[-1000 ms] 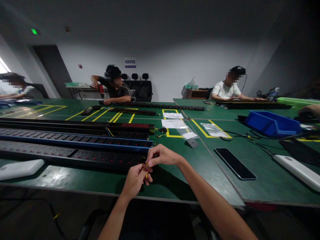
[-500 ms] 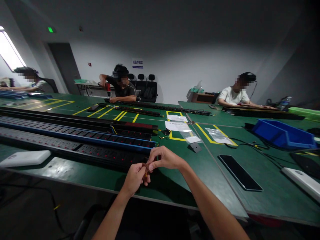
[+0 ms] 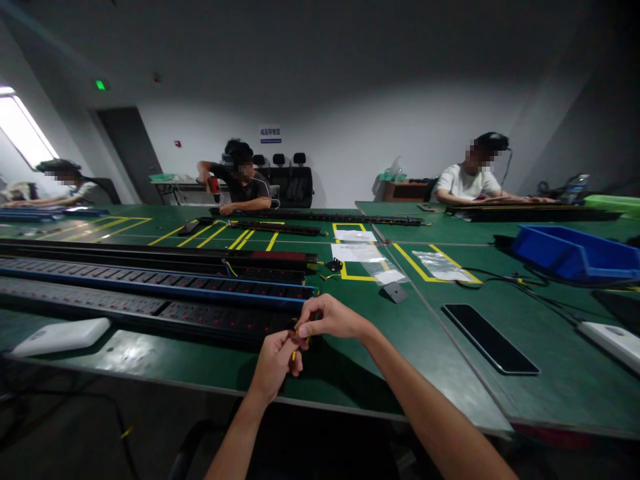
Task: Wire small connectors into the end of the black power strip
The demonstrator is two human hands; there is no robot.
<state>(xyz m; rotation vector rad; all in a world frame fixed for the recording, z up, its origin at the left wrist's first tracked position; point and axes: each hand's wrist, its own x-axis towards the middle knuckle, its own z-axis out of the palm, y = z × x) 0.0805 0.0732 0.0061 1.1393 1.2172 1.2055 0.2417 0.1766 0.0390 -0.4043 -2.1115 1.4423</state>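
My left hand (image 3: 276, 363) and my right hand (image 3: 327, 317) meet at the right end of the nearest black power strip (image 3: 200, 313). Both are closed, fingertips pinched together. A short piece of yellow wire (image 3: 294, 356) pokes out below the left fingers, and a little more yellow shows by the right fingertips. The exact spot they grip is mostly covered by the fingers. The nearest strip carries a long row of sockets with small red marks. Just behind it lies a blue-edged strip (image 3: 150, 280) of similar length.
A grey metal bracket (image 3: 393, 292) and a dark phone (image 3: 490, 339) lie to the right. Beyond them are a blue bin (image 3: 575, 253), cables and a white power bank (image 3: 613, 343). Another white device (image 3: 63, 337) sits front left. Across the green table, a person holds a red power drill (image 3: 214, 187).
The view has shifted slightly. My hands stay together at the strip's end, and more of the yellow wire now shows between and below the fingers.
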